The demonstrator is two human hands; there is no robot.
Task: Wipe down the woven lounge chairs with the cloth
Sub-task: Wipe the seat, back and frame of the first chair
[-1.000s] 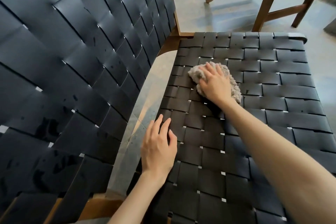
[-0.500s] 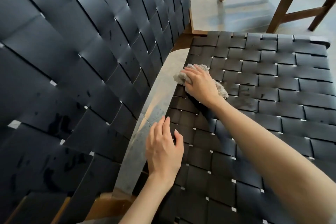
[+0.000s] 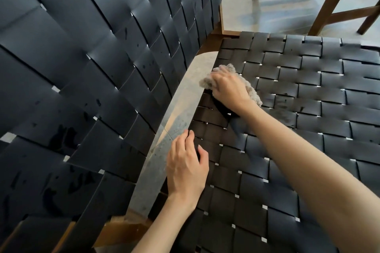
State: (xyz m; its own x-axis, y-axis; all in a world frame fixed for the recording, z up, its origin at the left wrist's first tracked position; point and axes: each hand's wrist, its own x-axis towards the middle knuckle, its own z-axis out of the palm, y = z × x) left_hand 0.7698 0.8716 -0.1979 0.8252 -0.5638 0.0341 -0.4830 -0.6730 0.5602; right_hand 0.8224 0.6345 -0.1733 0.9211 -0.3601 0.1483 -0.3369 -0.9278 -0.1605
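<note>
your right hand [image 3: 228, 88], fingers curled round the cloth [image 3: 205, 83], has slid it across the seat [image 3: 308, 109] to the back edge, so that part gets wiped, while your left hand [image 3: 185, 168] stays flat, fingers loose.

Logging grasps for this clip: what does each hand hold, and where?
Right hand grips the bunched cloth from above. Left hand holds nothing, resting on the woven seat.
</note>
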